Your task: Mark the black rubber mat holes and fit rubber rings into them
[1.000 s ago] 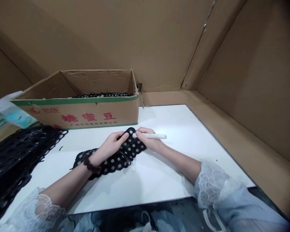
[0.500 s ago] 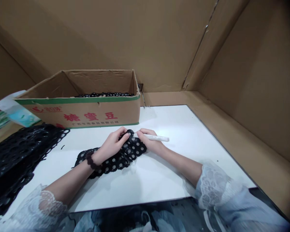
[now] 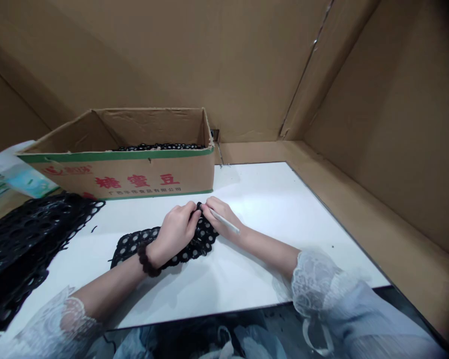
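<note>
A strip of black fabric with pale dots lies on the white tabletop, its right end lifted between my hands. My left hand, with a dark band at the wrist, pinches the upper edge of that fabric. A slim white pen-like tool rests in my right hand, whose fingers are closed close beside the left fingertips. The tool's tip is hidden at the fabric's edge.
An open cardboard box with dotted black fabric inside stands at the back left. Black openwork material lies at the left, near a pale plastic bag. Cardboard walls rise behind and at the right.
The right hand has turned, so the white tool now slants down to the right instead of lying nearly level. Both hands have come closer together at the fabric's edge.
</note>
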A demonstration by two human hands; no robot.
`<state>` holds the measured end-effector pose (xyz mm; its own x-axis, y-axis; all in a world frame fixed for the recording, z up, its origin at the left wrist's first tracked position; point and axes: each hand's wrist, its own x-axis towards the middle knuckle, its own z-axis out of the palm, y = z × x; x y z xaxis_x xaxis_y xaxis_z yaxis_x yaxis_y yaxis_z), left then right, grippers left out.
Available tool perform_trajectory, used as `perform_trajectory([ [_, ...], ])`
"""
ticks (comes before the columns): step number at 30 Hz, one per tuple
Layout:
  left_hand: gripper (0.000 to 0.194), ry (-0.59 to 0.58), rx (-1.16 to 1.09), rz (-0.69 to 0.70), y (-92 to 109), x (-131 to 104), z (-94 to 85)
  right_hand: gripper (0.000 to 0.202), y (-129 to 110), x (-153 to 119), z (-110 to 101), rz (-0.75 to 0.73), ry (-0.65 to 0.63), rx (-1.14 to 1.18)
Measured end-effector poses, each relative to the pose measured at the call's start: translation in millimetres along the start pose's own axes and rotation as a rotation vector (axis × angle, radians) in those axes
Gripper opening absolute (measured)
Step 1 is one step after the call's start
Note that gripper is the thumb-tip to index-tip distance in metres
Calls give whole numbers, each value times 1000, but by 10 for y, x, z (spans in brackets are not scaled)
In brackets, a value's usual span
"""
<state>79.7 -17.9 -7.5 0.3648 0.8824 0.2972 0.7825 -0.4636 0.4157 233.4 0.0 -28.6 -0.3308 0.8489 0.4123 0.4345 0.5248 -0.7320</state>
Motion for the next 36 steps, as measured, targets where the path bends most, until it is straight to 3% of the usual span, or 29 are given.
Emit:
perform_trajectory([
  [4,25,-62,-239,-61,-94,61,-31,32,-24,14,-18,112,62,96],
  [8,28,-110,-405,-103,-161,98,-22,38,-25,-19,-81,238,40,244],
  [16,27,-176,-556,-149,-129,109,-67,38,-37,-67,-155,224,73,278],
  [26,27,-140,-394,-62,-110,80,-68,38,21,-41,-119,220,31,249],
  [36,21,-101,-132,3,-78,44,-71,35,14,-37,-139,92,-104,121],
])
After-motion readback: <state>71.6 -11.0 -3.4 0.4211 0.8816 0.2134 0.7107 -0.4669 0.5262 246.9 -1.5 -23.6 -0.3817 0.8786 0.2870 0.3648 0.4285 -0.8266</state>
